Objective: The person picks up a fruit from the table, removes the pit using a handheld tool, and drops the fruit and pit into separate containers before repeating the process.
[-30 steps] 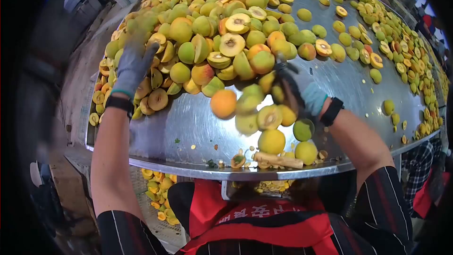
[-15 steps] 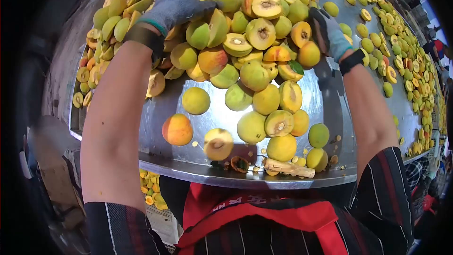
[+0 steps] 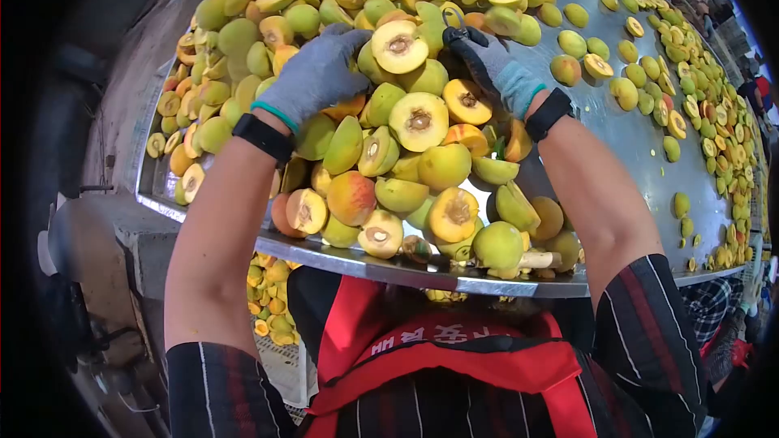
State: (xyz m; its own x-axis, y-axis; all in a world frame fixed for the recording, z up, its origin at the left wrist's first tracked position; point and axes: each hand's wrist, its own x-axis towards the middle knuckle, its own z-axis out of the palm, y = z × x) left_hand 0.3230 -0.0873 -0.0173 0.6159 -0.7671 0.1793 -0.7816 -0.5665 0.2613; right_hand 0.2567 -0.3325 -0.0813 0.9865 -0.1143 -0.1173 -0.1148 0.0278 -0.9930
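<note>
My left hand [image 3: 319, 73], in a grey glove with a teal cuff, reaches over a heap of yellow peaches. Its fingers are spread and rest against the fruit beside a halved peach [image 3: 399, 46]. My right hand [image 3: 492, 65], gloved alike with dark fingers, is curled at the heap's right side. A thin dark looped tool [image 3: 452, 16] sticks out from its fingertips; the rest of that tool is hidden. Between my forearms lie more peach halves, one cut side up [image 3: 419, 122], and a whole blushed peach [image 3: 351, 198].
The metal tray's front rim [image 3: 422, 276] runs before my apron. A wooden handle [image 3: 540, 260] lies against it, partly covered by fruit. More peaches [image 3: 714, 146] spread along the right side. Below the tray at left is a container of peach pieces [image 3: 276, 300].
Both hands have come closer to me and toward each other. The heap has slid to the front rim, covering the bare metal there and part of the wooden handle.
</note>
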